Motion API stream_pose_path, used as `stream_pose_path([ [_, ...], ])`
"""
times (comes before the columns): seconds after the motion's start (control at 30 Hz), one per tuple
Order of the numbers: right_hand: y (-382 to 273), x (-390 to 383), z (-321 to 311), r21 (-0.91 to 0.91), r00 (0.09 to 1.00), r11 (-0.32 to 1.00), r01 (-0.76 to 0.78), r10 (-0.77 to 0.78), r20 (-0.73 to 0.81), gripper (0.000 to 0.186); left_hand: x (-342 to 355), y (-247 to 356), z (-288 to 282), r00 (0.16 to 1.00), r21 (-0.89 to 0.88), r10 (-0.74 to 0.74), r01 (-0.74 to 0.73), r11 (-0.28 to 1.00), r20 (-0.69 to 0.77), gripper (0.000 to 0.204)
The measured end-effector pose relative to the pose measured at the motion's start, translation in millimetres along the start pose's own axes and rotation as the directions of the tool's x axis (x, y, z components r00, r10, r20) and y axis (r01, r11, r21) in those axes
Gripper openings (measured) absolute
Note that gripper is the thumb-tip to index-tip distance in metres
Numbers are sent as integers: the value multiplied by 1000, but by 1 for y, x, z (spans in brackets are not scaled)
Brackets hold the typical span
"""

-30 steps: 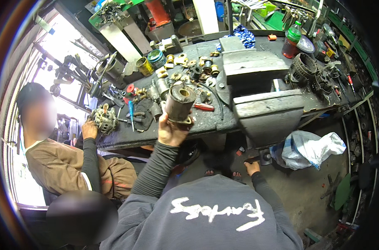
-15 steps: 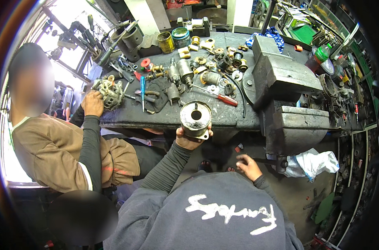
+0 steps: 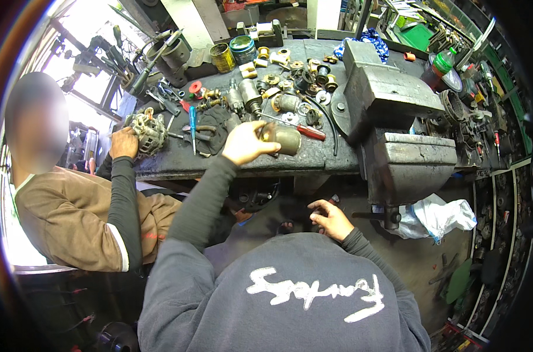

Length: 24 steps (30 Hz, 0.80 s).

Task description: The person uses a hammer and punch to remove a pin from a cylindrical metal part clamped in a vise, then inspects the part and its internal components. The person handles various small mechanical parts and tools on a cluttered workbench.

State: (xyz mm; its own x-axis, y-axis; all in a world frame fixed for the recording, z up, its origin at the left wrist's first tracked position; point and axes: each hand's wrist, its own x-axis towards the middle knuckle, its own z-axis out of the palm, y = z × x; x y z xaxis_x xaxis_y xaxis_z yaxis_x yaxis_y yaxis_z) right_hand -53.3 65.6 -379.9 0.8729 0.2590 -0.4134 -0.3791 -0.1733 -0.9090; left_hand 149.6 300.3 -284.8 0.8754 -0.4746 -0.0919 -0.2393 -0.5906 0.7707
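From afar I'm gripping a metal cylinder (image 3: 288,142) with the left hand (image 3: 246,142) — it's jutting right of those fingers, a red-handled screwdriver (image 3: 311,132) lying beyond — while the right hand (image 3: 333,221) is hovering, fingers parted.

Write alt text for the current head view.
A person's left hand grips a cylindrical metal housing at a cluttered workbench; the right hand is open and empty. A large bench vise stands to the right, and a co-worker's hand touches an alternator at left.
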Motion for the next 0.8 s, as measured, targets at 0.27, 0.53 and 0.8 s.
stream_pose_path([
  [0.27,12,-13,-7,99,998,993,67,-67,-3,30,82,50,13,962,823,-87,-172,541,259,60],
  [0.53,42,-25,-35,33,995,994,101,-101,-21,32,75,40,13,975,783,-202,57,619,89,66],
  [0.8,25,-19,-47,17,986,994,111,-112,126,31,30,-26,7,966,-93,-258,255,963,-29,39],
])
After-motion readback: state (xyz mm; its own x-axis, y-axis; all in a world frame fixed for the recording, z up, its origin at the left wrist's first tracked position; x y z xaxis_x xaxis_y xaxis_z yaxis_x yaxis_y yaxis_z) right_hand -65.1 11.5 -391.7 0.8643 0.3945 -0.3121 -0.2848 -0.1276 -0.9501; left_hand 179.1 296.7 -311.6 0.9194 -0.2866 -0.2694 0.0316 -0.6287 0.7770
